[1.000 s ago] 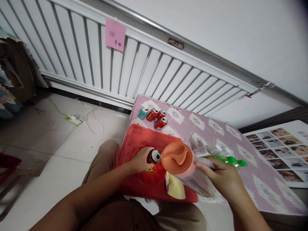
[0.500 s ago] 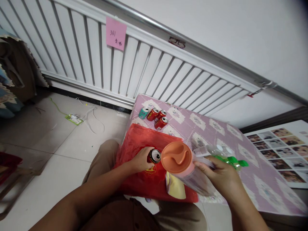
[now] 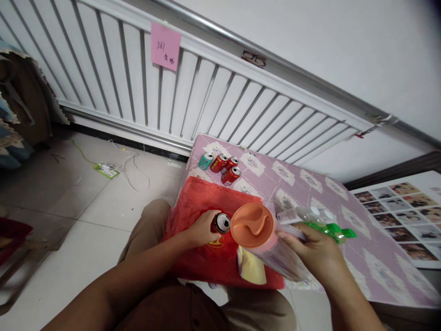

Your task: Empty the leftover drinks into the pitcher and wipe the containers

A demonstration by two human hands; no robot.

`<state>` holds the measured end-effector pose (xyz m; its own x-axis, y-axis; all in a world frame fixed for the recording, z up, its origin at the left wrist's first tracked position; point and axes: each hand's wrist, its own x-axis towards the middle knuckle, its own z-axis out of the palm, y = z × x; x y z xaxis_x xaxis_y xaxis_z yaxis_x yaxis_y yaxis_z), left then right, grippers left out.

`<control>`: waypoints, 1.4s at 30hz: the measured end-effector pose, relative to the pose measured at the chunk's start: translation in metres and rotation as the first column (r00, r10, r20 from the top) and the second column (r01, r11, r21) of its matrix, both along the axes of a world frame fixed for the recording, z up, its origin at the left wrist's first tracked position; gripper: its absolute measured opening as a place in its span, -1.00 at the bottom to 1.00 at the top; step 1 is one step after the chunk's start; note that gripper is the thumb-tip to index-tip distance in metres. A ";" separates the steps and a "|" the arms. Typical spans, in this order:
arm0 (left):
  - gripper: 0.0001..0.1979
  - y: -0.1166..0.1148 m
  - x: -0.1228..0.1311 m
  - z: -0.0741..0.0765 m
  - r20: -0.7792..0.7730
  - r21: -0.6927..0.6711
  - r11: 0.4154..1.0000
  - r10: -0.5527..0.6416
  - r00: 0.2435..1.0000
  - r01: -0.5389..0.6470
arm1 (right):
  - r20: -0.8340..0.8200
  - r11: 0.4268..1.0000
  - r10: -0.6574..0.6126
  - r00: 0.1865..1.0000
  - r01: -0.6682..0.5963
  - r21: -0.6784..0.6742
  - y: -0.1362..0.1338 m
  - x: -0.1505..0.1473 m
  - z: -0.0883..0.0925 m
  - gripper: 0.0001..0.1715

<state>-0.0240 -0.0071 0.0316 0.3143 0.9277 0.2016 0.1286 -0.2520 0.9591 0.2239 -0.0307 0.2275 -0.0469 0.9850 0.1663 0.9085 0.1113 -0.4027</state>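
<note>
My left hand (image 3: 203, 230) is wrapped round an opened drink can (image 3: 222, 224), dark and red with a silver top, over a red plastic bag (image 3: 193, 197). My right hand (image 3: 315, 250) grips the handle of a clear plastic pitcher (image 3: 279, 262) with an orange lid (image 3: 253, 225). The pitcher is tilted to the left, its lid end close beside the can's top. Whether liquid is flowing between them I cannot tell. Below the lid a folded yellow cloth (image 3: 251, 266) lies on the bag.
A teal can (image 3: 206, 161) and several red cans (image 3: 230, 175) stand at the table's far left corner. Bottles with green caps (image 3: 332, 230) lie right of the pitcher on the patterned tablecloth (image 3: 284, 172). A white radiator (image 3: 213, 92) runs behind; a power strip (image 3: 106, 170) is on the floor.
</note>
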 end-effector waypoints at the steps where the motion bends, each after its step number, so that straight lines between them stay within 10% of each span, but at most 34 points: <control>1: -0.26 0.000 0.000 0.000 0.001 -0.001 1.000 0.000 1.000 0.000 | 0.000 1.000 -0.002 1.000 0.002 -0.001 0.000 0.000 0.000 -0.51; 42: -0.32 -0.001 -0.005 0.013 0.001 -0.066 0.998 0.008 1.000 -0.007 | 0.046 0.999 0.030 0.998 -0.031 0.022 0.003 0.005 -0.008 -0.45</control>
<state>-0.0294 -0.0083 0.0448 0.3072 0.9412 0.1404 0.1295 -0.1875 0.9737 0.2287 -0.0277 0.2197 -0.0852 0.9789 0.1857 0.9220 0.1481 -0.3578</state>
